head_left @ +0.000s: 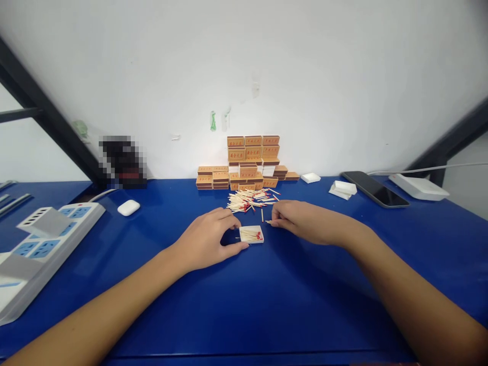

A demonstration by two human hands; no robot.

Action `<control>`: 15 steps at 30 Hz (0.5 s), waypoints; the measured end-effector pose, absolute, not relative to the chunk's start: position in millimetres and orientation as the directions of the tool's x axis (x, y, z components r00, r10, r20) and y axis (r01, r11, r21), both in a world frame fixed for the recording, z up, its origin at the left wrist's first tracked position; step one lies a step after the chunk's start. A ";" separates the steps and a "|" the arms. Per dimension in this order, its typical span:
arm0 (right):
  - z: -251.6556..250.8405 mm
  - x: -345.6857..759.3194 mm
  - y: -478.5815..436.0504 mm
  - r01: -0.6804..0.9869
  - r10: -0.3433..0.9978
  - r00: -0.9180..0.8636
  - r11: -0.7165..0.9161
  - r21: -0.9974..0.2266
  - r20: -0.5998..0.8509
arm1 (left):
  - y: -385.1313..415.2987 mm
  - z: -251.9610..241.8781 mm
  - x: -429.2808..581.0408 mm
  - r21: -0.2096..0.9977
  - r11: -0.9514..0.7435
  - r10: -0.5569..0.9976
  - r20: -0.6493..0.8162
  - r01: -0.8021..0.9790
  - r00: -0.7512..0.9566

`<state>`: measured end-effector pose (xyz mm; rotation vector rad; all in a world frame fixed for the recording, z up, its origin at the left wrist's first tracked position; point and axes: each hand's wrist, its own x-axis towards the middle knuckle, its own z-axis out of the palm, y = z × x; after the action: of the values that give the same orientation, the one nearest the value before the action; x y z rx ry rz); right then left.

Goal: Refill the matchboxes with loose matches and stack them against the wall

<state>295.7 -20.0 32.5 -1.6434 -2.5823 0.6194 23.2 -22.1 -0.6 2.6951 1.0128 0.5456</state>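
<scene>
My left hand [213, 235] rests on the blue table, its thumb and fingers gripping the left end of a small white matchbox tray [244, 242]. Several red-tipped matches lie inside that tray. To the right of it, my right hand [295, 219] pinches matches [269, 222] between thumb and fingertips; how many cannot be made out. One loose match [262, 215] lies between the hands, behind the tray. Farther back spreads a loose pile of matches [244, 200], close to the right fingers.
Orange matchboxes [253, 152] are stacked against the wall. White empty trays [343, 189] and a phone [375, 189] lie at the back right, near a white box [418, 187]. At the left are a power strip [49, 256] and a white earbud case [128, 207].
</scene>
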 end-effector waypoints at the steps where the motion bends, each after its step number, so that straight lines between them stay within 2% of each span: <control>1: 34.2 293.6 -21.5 0.852 0.877 -0.455 0.379 -0.360 -0.155 | -22.2 -0.6 23.3 0.322 -0.741 0.668 0.268 0.589 0.694; 5: 40.0 276.1 -32.5 0.788 0.864 -0.504 0.448 -0.422 -0.024 | -22.6 -1.0 23.6 0.322 -0.741 0.668 0.271 0.589 0.693; 11: 26.8 247.5 -43.6 0.794 0.819 -0.573 0.543 -0.272 -0.038 | -22.6 -0.7 23.9 0.300 -0.757 0.651 0.274 0.580 0.708; 15: 27.0 254.6 -36.5 0.758 0.811 -0.585 0.550 -0.350 0.010 | -22.0 -0.3 24.1 0.307 -0.758 0.650 0.280 0.575 0.707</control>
<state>254.6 -36.5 27.0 -1.3350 -2.6129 0.4655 24.1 -22.0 -0.3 2.7166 0.9867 0.5571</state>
